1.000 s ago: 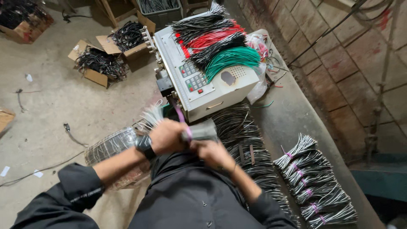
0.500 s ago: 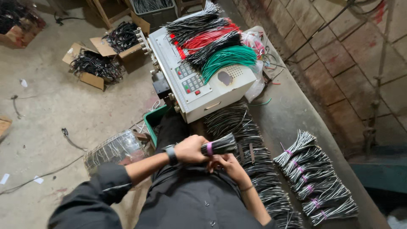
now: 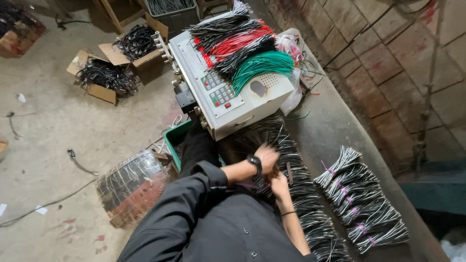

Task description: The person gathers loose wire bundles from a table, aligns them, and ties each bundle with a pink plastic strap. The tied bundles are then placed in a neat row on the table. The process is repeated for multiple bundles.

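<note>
Head view, looking down over my dark sleeves: my left hand (image 3: 266,157), with a black band at the wrist, is curled down onto the long heap of black wires (image 3: 296,179) that runs along the grey desk (image 3: 335,121). My right hand (image 3: 280,187) sits just below it, fingers bent into the same heap. Both hands are partly closed among the strands, but I cannot tell from here whether either has a firm hold on a bunch.

The wires are thin, glossy, cut to even lengths, with pale stripped ends; the heap lies directly under my hands and trails on past my right forearm.

To the right of my hands, well apart from them, lie tied bundles (image 3: 361,204) of the same wire, fanned at their white tips and bound with purple ties.

Just beyond my hands stands a boxy off-white machine (image 3: 233,92) with a keypad of grey and red buttons on its sloped face and a perforated round patch on top. Sheaves of black, red and green wire (image 3: 242,46) lie across its lid.

Left of my hands, a green plastic crate (image 3: 172,140) touches the machine's base, and nearer me is a clear-wrapped roll of wire (image 3: 131,184) on the concrete floor. Farther off to the left are open brown cardboard boxes (image 3: 109,73) of tangled black wire.
</note>
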Tool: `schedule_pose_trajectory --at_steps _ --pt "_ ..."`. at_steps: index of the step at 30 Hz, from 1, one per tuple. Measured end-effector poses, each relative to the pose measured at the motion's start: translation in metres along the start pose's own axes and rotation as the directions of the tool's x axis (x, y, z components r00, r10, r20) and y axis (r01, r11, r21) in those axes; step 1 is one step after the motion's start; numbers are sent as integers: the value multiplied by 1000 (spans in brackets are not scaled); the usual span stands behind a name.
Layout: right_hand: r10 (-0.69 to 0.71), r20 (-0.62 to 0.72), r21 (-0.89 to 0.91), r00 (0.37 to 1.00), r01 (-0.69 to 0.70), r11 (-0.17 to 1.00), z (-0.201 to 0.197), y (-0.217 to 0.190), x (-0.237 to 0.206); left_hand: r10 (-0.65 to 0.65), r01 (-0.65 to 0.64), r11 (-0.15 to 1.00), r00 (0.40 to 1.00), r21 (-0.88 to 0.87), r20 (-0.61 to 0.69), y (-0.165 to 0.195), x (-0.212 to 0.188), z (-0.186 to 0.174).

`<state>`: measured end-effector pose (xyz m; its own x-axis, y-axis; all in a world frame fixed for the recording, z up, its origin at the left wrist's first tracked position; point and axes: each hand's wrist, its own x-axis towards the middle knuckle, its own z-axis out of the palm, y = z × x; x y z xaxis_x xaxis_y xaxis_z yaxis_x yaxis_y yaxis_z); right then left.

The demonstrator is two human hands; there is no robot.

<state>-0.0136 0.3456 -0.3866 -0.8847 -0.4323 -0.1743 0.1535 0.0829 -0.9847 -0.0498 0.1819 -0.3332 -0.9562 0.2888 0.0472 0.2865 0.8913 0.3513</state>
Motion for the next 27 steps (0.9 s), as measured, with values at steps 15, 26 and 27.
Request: schedule_pose_trajectory --at_steps 15,26,27 --pt "107 138 -840 985 59 540 -28 -68 41 -236 407 636 911 -655 337 -5 -56 21" --pt "-323 455 -709 830 557 432 -28 -45 26 -286 265 835 958 -482 31 -5 -56 40" --pt "-170 381 -760 909 413 502 -27 -49 24 -271 262 848 961 -461 47 -4 -54 39"
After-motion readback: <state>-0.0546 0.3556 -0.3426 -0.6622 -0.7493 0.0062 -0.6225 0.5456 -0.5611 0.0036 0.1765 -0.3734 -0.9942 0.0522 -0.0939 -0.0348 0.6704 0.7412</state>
